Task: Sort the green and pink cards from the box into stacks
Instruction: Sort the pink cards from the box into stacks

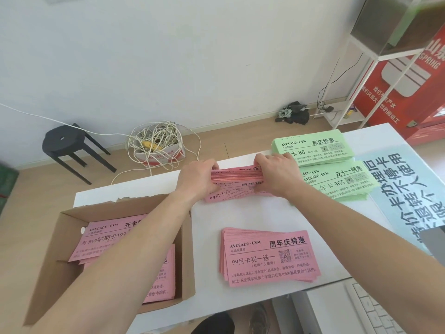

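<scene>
A thick bundle of pink cards is held edge-up at the far middle of the white table. My left hand grips its left end and my right hand grips its right end. More pink cards lie flat under the bundle. A fanned pink stack rests nearer to me. Two green stacks sit at the far right, one behind and one in front. The cardboard box at the left holds more pink cards, partly hidden by my left forearm.
A pale blue printed sheet lies at the table's right edge. A white keyboard sits at the lower right. On the floor beyond the table are a black stool, a box of tangled white cable and a red appliance.
</scene>
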Available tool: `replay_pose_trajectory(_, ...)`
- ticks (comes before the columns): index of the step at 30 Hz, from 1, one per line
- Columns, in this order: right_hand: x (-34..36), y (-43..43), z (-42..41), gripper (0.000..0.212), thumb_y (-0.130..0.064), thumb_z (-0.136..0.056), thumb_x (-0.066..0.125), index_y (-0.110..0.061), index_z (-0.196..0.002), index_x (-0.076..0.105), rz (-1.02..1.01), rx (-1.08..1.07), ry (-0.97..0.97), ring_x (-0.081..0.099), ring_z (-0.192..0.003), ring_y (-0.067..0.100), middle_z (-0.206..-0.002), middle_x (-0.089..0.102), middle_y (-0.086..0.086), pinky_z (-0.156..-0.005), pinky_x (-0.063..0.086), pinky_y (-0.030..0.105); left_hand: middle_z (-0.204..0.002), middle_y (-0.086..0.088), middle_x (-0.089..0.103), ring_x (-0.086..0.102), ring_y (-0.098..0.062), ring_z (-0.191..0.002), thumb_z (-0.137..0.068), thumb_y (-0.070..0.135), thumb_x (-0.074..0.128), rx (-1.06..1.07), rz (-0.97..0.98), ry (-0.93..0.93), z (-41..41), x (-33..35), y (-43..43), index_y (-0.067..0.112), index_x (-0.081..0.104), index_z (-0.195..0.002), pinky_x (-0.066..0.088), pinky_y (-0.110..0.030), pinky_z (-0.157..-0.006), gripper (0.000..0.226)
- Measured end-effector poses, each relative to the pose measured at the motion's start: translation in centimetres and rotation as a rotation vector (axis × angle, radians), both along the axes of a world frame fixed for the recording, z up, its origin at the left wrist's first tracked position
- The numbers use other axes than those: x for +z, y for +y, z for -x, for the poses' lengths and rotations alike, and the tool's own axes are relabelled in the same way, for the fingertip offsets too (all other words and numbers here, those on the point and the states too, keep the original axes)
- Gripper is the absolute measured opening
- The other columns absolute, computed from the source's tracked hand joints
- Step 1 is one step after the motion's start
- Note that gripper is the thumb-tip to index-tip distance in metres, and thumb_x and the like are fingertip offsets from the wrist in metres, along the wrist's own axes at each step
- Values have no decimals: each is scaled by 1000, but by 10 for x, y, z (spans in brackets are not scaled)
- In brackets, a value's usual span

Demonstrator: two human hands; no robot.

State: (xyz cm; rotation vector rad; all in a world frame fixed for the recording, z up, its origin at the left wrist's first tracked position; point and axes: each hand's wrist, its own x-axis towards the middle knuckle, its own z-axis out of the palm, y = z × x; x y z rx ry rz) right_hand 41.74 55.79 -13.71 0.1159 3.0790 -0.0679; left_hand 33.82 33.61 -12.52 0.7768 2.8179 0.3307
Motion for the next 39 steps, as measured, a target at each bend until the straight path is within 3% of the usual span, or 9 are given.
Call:
replay_pose_trajectory(4,1,14,-12,45,-45,-76,74,-31,-115,56,111,-65,-62,61,-97,21,-102,67,-9,-80,43,34,-106,4,65,62,-23,-98,-67,24,79,78,-70,-142,-7,-3,-8,29,58,-110,52,-39,-82,48)
replay_pose_trajectory(8,1,26,-25,40,-30,-73,79,-29,-110,63,429,-221,-97,63,-93,21,-96,71,-6,-71,49,31,-113,2,61,61,-24,-98,-68,18,79,120,-95,-185,-6,-1,-7,28,50,-120,52,-38,-83,61)
replay_pose_trajectory(12,-4,27,-32,38,-14,-73,79,-23,-108,66,738,-275,-79,65,-87,18,-95,70,-5,-62,46,22,-112,3,59,60,-20,-96,-66,15,80,67,-64,-193,-2,0,-7,31,49,-112,51,-36,-81,57)
replay_pose_trajectory(15,-17,23,-35,36,-8,-74,78,-20,-105,65,891,-327,-51,68,-85,16,-93,72,-3,-65,55,25,-105,-1,63,61,-21,-90,-66,10,79,141,-135,-246,1,-2,-8,29,49,-107,51,-33,-74,54)
replay_pose_trajectory(18,-29,19,-38,30,-4,-78,77,-16,-103,68,1028,-400,31,69,-80,9,-91,74,-4,-68,54,25,-100,-2,62,61,-19,-85,-71,4,78,262,-225,-277,2,-3,-2,23,46,-111,43,-27,-62,55)
replay_pose_trajectory(22,-32,18,-42,36,1,-81,76,-17,-112,71,1197,-435,110,68,-78,-5,-95,74,-8,-71,54,16,-106,-2,61,60,-21,-92,-75,4,76,412,-338,-282,-3,-5,8,16,45,-124,43,-28,-72,60)
replay_pose_trajectory(26,-35,13,-50,34,0,-83,77,-20,-108,69,1275,-469,195,66,-76,-11,-93,73,-11,-69,52,11,-109,0,60,59,-21,-95,-78,4,75,635,-574,-325,-22,-14,17,17,41,-134,43,-28,-80,67)
replay_pose_trajectory(31,-44,13,-51,32,-7,-84,79,-24,-108,67,1311,-473,217,70,-94,8,-100,74,-7,-80,57,26,-111,1,60,58,-19,-97,-79,-1,71,861,-857,-347,-43,-37,24,17,45,-132,42,-27,-85,61)
replay_pose_trajectory(39,-65,9,-53,47,-5,-85,78,-21,-125,60,1369,-484,231,69,-108,10,-115,73,-2,-93,56,28,-105,-6,70,66,-22,-100,-68,6,69,844,-971,-410,-40,-60,24,12,60,-113,52,-32,-83,46)
